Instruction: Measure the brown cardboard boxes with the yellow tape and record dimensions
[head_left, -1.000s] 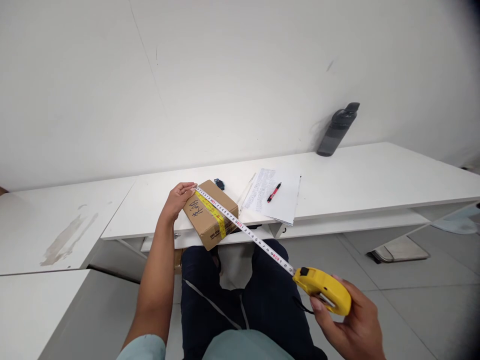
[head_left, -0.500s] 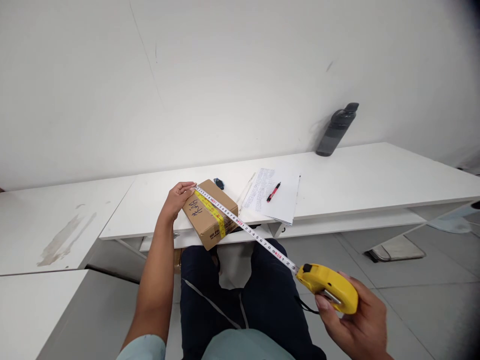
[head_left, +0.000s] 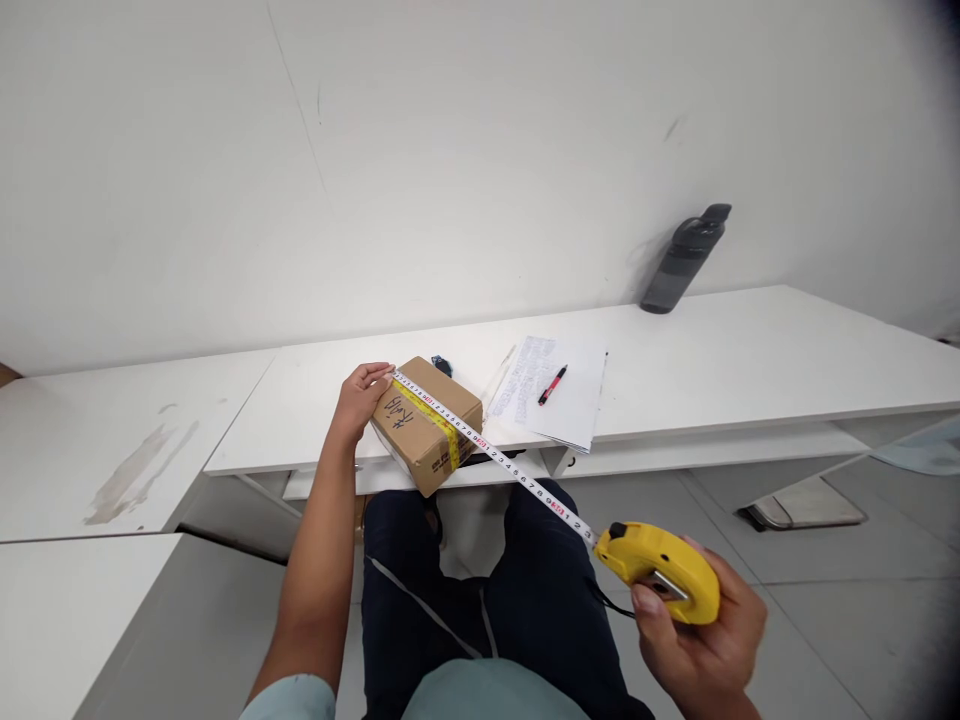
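A brown cardboard box point(head_left: 409, 425) with yellow tape and dark handwriting lies at the table's front edge, its near corner jutting past the edge. My left hand point(head_left: 364, 398) is at the box's far left corner, fingers closed on the end of the measuring blade. The white blade point(head_left: 517, 475) runs across the box top, along the yellow tape, and on over my lap. At lower right, my right hand point(head_left: 701, 635) grips the yellow tape measure point(head_left: 667, 570) with the blade drawn out. A black wrist strap hangs from the case.
Behind the box lies a small dark object point(head_left: 442, 366). Written sheets of paper point(head_left: 525, 385) with a red and black pen point(head_left: 553, 385) rest to its right. A dark bottle point(head_left: 684, 260) stands by the wall. Below the white tabletop point(head_left: 750, 350) is a shelf.
The box has turned a little under the blade, so its yellow strip sits closer to the blade and more of its left side shows. Both hands keep their holds. The view has shifted slightly.
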